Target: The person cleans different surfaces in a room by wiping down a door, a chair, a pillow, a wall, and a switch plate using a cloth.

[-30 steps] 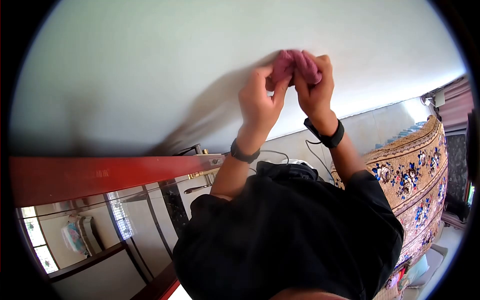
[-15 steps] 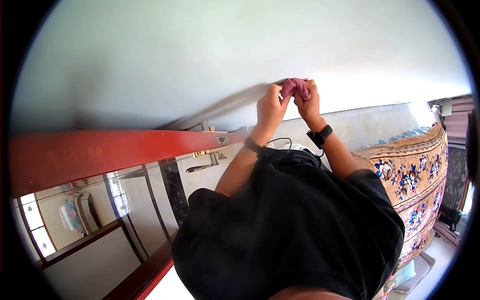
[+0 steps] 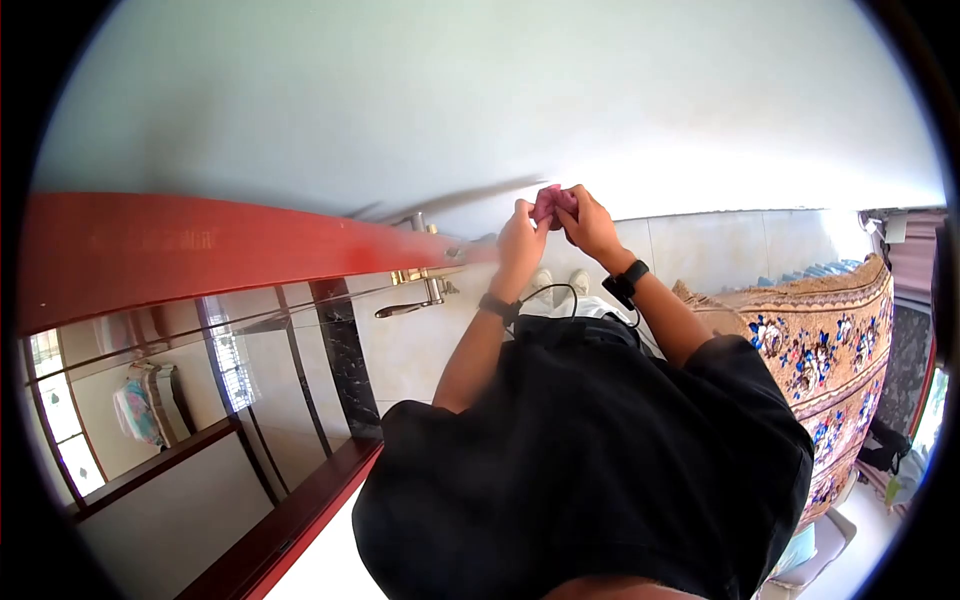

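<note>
Left hand (image 3: 520, 242) pinching 1 side of crumpled pink cloth (image 3: 554, 203), right hand (image 3: 592, 228) gripping other; cloth sitting between them, neither hand lying nearer (long axis unclear).

Wall (image 3: 480, 90): pale, plain, glaring white low down, greyer by the door.
Door (image 3: 230, 235): red edge, metal lever handle (image 3: 405, 309) jutting out.
Floor (image 3: 690, 240): light tiles, thin seams showing.
Floral cover (image 3: 820, 350): tan, blue flowers, fringed.
Curtain (image 3: 915, 255): dusty pink, over in the far corner.
</note>
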Motion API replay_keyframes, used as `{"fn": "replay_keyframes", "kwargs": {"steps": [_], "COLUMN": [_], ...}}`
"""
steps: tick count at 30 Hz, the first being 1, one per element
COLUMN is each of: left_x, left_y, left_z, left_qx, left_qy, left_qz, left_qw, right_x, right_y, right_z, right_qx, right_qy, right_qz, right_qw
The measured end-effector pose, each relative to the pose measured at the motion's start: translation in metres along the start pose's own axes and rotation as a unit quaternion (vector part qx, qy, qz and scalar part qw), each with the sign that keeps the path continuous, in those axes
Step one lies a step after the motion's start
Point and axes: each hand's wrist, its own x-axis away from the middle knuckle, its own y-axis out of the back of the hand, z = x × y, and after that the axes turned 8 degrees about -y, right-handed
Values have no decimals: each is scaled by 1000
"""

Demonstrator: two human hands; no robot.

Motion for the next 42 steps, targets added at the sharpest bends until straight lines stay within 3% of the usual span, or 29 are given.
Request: {"fn": "replay_keyframes", "kwargs": {"steps": [4, 7, 9, 11, 14, 17, 19, 26, 32, 36, 42], "left_x": [35, 59, 76, 94, 127, 168, 198, 275, 360, 479, 654], "left_y": [7, 6, 10, 3, 3, -8, -7, -19, -34, -52, -70], "left_z": [9, 7, -1, 10, 11, 17, 12, 17, -4, -26, -25], "left_qx": [2, 26, 48, 85, 94, 84, 96, 33, 19, 16, 22], "left_qy": [-39, -76, -79, -86, -135, -160, -164, -242, -349, -380, -422], "left_qz": [36, 76, 142, 223, 327, 423, 482, 609, 642, 698, 775], "left_qw": [999, 994, 986, 967, 931, 888, 856, 755, 683, 606, 469], "right_x": [41, 81, 117, 160, 232, 302, 347, 455, 538, 658, 835], "right_y": [4, -1, 8, -3, -25, -45, -55, -112, -143, -153, -212], "right_z": [9, -6, 16, 7, 20, 37, 42, 48, 54, 67, 64], "right_qx": [-48, 26, -41, 33, -55, -167, -160, -73, -35, -115, -110], "right_qy": [-112, -72, -227, -160, -244, -324, -412, -437, -473, -513, -539], "right_qz": [63, -32, -9, -130, -215, -282, -276, -423, -520, -569, -638], "right_qw": [991, 997, 973, 978, 944, 888, 853, 790, 710, 632, 540]}}
